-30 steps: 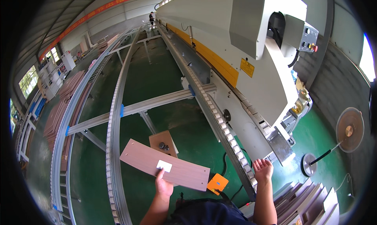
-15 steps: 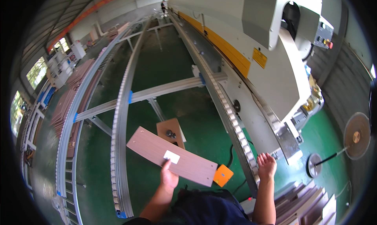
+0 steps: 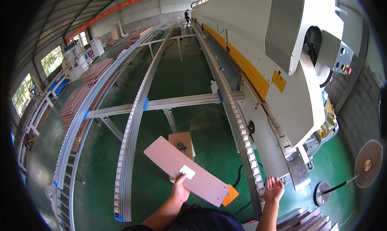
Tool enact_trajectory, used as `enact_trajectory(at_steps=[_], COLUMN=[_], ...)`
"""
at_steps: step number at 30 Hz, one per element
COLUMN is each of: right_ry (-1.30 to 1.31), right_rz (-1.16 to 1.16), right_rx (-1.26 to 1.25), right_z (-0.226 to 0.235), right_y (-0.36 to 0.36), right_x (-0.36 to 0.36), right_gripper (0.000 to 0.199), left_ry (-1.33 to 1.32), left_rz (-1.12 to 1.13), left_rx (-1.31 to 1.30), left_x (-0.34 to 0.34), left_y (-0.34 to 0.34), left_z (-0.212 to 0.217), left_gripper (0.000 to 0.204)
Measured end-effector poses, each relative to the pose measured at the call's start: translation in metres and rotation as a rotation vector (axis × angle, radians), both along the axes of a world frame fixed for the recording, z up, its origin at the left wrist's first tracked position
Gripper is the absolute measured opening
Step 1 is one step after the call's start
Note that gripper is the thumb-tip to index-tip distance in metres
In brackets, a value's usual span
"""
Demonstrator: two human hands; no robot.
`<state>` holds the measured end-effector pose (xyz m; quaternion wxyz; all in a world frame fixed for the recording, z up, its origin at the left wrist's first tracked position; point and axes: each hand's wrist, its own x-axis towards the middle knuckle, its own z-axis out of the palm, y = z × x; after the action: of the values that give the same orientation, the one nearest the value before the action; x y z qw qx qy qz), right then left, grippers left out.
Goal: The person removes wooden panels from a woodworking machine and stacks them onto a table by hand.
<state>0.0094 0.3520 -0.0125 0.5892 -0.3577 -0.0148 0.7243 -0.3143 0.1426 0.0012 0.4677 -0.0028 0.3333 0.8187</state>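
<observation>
My left hand (image 3: 180, 190) grips the near edge of a long pinkish wood-grain panel (image 3: 171, 157), its thumb on a white label (image 3: 187, 172) stuck on the panel's face. Small round holes show near the panel's ends, and it is tilted down to the right. Beside the near end of the right roller rail (image 3: 248, 150), my right hand (image 3: 274, 189) is held palm up with its fingers extended, holding nothing. Partly hidden behind the panel are a brown board with dark knobs on it (image 3: 181, 141) and an orange box (image 3: 230, 196).
A long white machine with a yellow strip (image 3: 250, 75) runs along the right. Another roller rail (image 3: 135, 122) and a crossbar (image 3: 181, 102) stand ahead. Stacked panels (image 3: 302, 222) lie at lower right, near a round disc on a stand (image 3: 368, 165). A person (image 3: 187, 16) stands far off.
The view has tilted up and shifted. The panel in my left hand slopes more steeply down to the right. My right hand stays beside the rail end with its fingers extended.
</observation>
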Motion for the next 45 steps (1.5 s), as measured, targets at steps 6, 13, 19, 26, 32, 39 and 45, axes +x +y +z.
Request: enact_trajectory(at_steps=[6,13,19,26,32,39,45], right_ry=[0.027,0.07,0.056,-0.121,-0.188,-0.298,-0.565], right_rz=[-0.035,-0.07,-0.247,-0.563,-0.573,-0.41,-0.315], right_rx=[-0.035,0.023,-0.004,-0.165,-0.153,-0.006,-0.105], right_z=[0.013,-0.005,-0.004,-0.013,-0.019,0.003,-0.004], right_y=[-0.002,0.021,0.027,0.027,0.036,0.043,0.055], right_x=[-0.002,-0.001,0.019,0.061,0.105,0.113,0.126], right_gripper=[0.042,0.044,0.055,0.068,0.05,0.022,0.038], left_ry=[-0.004,-0.008,0.049,0.082,0.102,0.11,0.059], left_rz=[0.003,-0.062,-0.121,-0.164,-0.24,-0.295,-0.308], left_rx=[0.015,0.067,0.025,0.014,0.007,-0.07,-0.01], left_x=[0.001,-0.002,0.008,0.006,0.01,-0.01,0.005], left_y=[0.009,0.005,0.01,0.013,0.022,0.027,0.034], left_z=[-0.004,0.008,0.023,0.02,0.022,-0.01,0.011], left_gripper=[0.038,0.039,0.04,0.043,0.043,0.048,0.045])
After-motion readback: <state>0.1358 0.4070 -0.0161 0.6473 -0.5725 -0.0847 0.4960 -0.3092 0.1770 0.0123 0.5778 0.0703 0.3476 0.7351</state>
